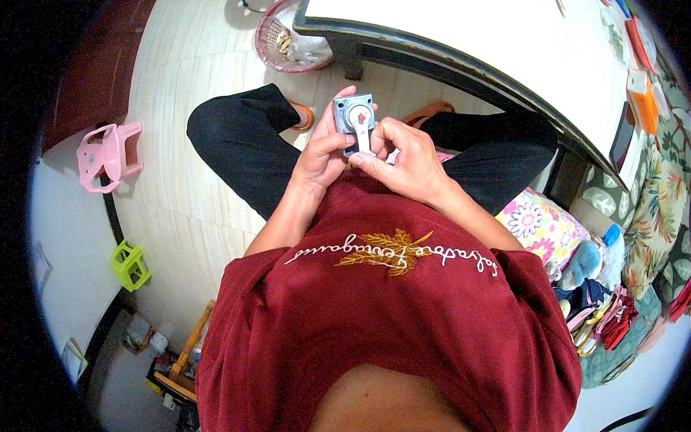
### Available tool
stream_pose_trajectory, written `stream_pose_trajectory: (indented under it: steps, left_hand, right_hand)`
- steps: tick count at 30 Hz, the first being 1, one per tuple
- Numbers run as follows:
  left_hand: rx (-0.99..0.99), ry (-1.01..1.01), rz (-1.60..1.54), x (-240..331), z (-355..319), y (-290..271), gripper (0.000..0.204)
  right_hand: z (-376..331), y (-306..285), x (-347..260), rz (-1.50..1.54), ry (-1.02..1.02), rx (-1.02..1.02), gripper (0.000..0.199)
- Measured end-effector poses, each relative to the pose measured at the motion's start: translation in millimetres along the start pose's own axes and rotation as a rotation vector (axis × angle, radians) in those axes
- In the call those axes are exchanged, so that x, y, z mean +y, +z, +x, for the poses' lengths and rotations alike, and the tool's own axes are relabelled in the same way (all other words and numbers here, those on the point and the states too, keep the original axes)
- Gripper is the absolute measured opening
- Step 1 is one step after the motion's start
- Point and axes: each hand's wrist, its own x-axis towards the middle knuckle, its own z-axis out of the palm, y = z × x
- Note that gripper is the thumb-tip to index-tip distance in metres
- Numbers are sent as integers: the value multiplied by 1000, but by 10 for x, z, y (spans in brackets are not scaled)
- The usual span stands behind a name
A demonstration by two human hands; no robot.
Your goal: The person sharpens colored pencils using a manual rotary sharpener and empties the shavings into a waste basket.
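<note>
In front of my belly, between my knees, I hold a small grey block with a squarish face and holes near its corners. A pale lever with a red dot at its round end lies over it and points toward me. My left hand is closed round the block's left side, its thumb pressing on the front. My right hand has its fingers curled, with thumb and forefinger at the lever's lower end. What the block's back looks like is hidden by my left hand.
A white table with a dark edge stands ahead and right. A pink basket with a plastic liner is beside it. On the left are a pink stool and a green stool. Clothes and cushions lie at right.
</note>
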Motion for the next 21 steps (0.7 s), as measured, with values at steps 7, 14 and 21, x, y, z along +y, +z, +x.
stream_pose_trajectory:
  steps: [7,14,21]
  left_hand:
    - [2,38,29,-41,19,-85,84]
    - [26,71,94,-22,36,-110,87]
    - [29,54,66,-31,38,-75,87]
  right_hand:
    - [-7,22,27,14,3,-19,33]
    - [-7,-58,14,-12,28,38,28]
    - [-11,-93,44,-28,18,66,27]
